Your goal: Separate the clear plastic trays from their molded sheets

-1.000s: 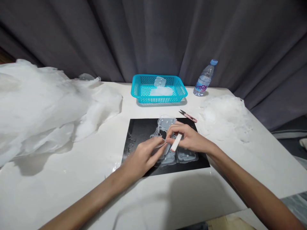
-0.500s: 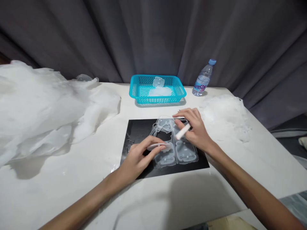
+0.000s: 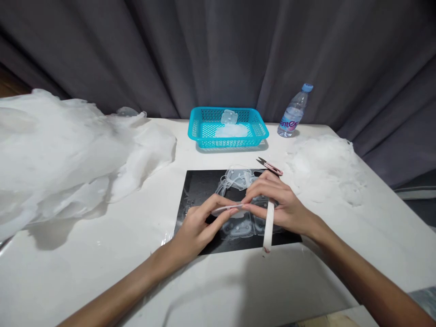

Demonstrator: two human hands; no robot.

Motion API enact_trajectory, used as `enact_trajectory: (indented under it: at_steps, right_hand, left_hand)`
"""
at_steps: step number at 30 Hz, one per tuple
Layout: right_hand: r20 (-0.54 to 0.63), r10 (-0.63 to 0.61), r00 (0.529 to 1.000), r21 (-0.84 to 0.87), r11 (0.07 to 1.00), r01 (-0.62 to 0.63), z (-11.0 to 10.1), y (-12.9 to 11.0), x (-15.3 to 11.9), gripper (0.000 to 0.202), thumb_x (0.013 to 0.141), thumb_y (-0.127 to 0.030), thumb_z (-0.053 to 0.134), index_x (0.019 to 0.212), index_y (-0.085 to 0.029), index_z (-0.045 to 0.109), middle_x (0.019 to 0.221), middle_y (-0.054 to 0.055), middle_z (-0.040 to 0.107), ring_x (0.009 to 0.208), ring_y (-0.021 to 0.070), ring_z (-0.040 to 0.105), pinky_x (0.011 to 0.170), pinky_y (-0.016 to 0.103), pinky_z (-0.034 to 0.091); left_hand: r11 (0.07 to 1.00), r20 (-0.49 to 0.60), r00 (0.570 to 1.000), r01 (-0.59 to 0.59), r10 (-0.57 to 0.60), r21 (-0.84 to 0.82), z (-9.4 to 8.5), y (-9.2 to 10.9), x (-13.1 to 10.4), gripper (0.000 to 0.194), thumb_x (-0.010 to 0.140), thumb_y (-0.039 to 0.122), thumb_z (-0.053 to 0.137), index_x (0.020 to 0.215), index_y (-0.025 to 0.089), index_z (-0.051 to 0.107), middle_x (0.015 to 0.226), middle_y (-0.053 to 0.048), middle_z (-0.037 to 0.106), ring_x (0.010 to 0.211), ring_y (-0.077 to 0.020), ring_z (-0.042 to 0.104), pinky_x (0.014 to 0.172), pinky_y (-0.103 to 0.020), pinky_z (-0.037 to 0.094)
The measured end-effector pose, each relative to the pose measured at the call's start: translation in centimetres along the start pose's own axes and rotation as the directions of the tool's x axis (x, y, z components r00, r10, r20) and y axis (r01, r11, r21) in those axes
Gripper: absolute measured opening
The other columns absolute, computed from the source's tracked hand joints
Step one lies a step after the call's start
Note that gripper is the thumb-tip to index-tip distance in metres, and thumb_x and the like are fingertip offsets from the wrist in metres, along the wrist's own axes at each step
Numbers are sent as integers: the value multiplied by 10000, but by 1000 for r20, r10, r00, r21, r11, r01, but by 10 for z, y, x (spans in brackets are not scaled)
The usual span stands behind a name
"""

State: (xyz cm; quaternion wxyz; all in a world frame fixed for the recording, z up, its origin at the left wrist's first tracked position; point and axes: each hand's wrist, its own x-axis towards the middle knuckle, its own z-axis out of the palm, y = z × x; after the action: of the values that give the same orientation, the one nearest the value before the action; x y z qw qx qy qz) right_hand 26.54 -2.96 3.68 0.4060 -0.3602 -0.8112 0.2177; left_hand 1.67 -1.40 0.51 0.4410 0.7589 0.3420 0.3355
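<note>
My left hand [image 3: 200,220] pinches a thin, translucent plastic piece [image 3: 223,209] by its edge, between thumb and fingers. The thumb and index fingertip of my right hand [image 3: 272,200] meet the piece's other end. Tucked in that same hand is a white stick-shaped tool [image 3: 269,227], its reddish lower end pointing toward me. Beneath both hands lies a clear moulded plastic sheet [image 3: 238,227] with rounded-square panels, partly hidden by my fingers. It rests on a black mat [image 3: 197,190]. Pink-handled thread snips [image 3: 270,167] lie just beyond my right hand.
A turquoise basket [image 3: 231,144] at the back holds translucent plastic pieces [image 3: 231,131]. To its right stands a water bottle [image 3: 292,116]. A large heap of filmy white material [image 3: 68,154] covers the table's left side; a smaller white pile [image 3: 323,168] lies right.
My right hand has come down and left to meet the piece in my left hand. The white stick has swung to point toward me. The snips are now uncovered.
</note>
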Motion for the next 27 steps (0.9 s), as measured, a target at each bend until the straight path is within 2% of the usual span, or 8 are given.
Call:
enact_trajectory:
  at_steps: [9,13,16,19,21,23,25,27]
  right_hand:
    - [15,-44,999,-80,996,45,2,-1,-1,59,1015,-204,659,1061,-241,653,981,43,735,915,216,595,820,370,512]
    - [-30,-25,999,-189,982,19,-1,10,2,29,1035,-201,596,1030,-225,612,928,44,693,816,191,588,764,345,476]
    - [-151,91,984,-76,992,-104,-9,32,28,63,1046,-276,592,1019,-219,592,896,19,651,754,155,574,731,309,474]
    - [-257,176,950,-4,983,-183,-21,63,82,123,1039,-328,585,996,-216,557,865,4,633,743,147,579,703,280,477]
    - [-372,247,895,-121,943,-310,-30,83,121,144,1047,-317,542,942,-218,544,873,21,650,811,173,611,765,304,497]
    - [-414,271,869,-170,915,-366,-37,97,147,208,1045,-302,526,853,-221,526,869,51,645,872,220,612,866,386,493]
    - [-429,262,864,-211,901,-378,-40,102,150,296,1065,-325,483,786,-229,508,855,65,631,933,254,604,980,465,451]
    - [-412,236,880,-230,908,-351,-40,96,129,373,1096,-412,424,790,-231,533,885,66,638,975,260,599,1034,484,428]
  left_hand:
    - [999,17,999,45,-45,-16,0,0,3,198,1058,392,611,1144,231,688,1054,-19,774,943,-171,762,811,-256,605]
    - [985,145,985,68,-91,157,-1,-1,5,417,1029,485,635,1360,256,527,1253,-54,724,1112,-229,723,940,-350,591]
    - [934,241,970,-49,-41,355,-3,-3,4,627,960,547,711,1457,265,451,1442,-107,624,1322,-309,614,1095,-471,516]
    - [875,287,958,-141,2,464,-6,-2,3,521,997,549,650,1418,280,502,1449,-94,588,1330,-304,577,1114,-480,481]
    - [836,297,955,-169,8,521,-8,-2,5,461,1009,556,625,1367,276,550,1381,-85,603,1247,-296,599,1054,-457,497]
    - [789,302,952,-214,37,576,-10,-2,5,416,1028,543,598,1341,270,583,1327,-81,611,1168,-290,609,1016,-449,490]
    - [733,299,951,-259,79,628,-14,-3,5,371,1046,506,581,1326,263,605,1286,-80,617,1110,-284,607,985,-444,475]
    - [679,286,950,-292,124,674,-18,-5,4,311,1045,462,588,1265,248,637,1225,-77,626,1059,-282,602,944,-434,467]
